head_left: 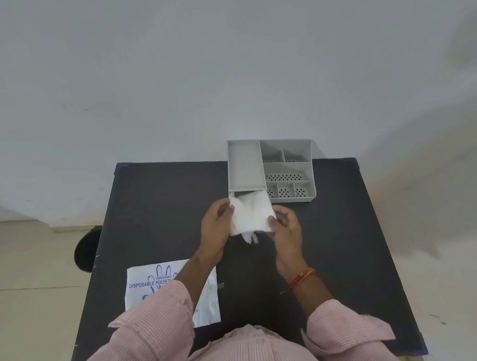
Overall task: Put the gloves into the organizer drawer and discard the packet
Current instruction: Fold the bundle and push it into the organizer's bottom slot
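Gloves (251,217), pinched by your left hand (216,226) and right hand (286,227), enter the organizer (286,166) drawer; next, push them in.

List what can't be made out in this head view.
- Drawer interior: hidden behind the gloves held by the left hand and right hand.
- Packet print: partly covered by the left sleeve.
- Dark round object beside the table: cut off by the table's edge.

Gloves (252,217) thin translucent crinkled plastic; organizer (287,171) matt grey plastic; table (164,212) matt black.
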